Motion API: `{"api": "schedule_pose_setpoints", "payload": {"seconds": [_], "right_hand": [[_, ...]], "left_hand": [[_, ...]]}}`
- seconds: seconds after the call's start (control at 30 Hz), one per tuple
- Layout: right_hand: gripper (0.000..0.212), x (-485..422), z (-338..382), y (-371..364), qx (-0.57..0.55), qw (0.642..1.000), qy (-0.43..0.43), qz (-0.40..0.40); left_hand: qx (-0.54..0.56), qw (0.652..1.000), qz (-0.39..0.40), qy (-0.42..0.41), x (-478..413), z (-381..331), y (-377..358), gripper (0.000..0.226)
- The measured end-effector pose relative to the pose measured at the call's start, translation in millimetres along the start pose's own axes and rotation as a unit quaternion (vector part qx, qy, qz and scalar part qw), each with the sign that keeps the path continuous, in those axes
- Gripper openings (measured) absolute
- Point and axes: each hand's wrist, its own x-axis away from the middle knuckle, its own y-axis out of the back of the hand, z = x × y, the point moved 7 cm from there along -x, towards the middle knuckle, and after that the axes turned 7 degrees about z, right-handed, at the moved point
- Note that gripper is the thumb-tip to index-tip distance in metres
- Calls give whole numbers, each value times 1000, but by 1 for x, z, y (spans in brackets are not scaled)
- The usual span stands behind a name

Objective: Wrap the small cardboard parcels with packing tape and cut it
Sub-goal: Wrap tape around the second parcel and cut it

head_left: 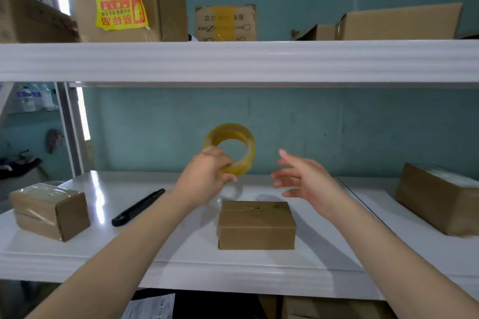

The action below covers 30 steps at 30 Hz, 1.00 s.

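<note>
Small brown cardboard parcel (256, 225) sits on the white shelf (181, 254); it looks light and stiff, best steadied by its flat sides. Above it, the left hand (207, 173) grips the yellowish translucent packing-tape roll (248, 147) by its rim. The right hand (308, 179) hovers above the parcel too, fingers spread, holding nothing.

Centre of the shelf (181, 267), the small parcel (256, 228) sits near the front edge, and the air above it is taken: left hand (207, 176) gripping the tape roll (233, 149), right hand (308, 179) spread beside it, a gap between them. Left of the parcel there's a bare lane to the back wall, then the black cutter (138, 207) lying slantwise, then the taped parcel (49, 211) blocking the left end. Rightward, open surface up to the big box (438, 199). The upper shelf (233, 59) caps the headroom.
</note>
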Motion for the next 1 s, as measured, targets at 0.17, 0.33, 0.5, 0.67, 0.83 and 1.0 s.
{"api": "schedule_pose_setpoints", "payload": {"seconds": [0.17,0.33,0.5,0.67,0.83,1.0], "right_hand": [[63,4,-1,-22,-30,997,-53,41],[21,0,-14,1,-99,993,-33,-63],[19,4,-6,30,-109,988,-14,-105],[20,7,-6,36,-106,991,-4,-79],[19,6,-11,36,-96,994,10,-46],[17,1,-12,36,-75,995,42,-47]], "left_hand": [[-195,967,-33,-161,0,-67,-29,15],[-82,968,-91,-219,8,-84,-37,21],[138,979,-137,52,9,-35,-22,47],[441,883,14,160,11,-28,-35,11],[736,622,21,265,23,-18,-52,26],[731,581,84,348,35,-14,-59,11]]}}
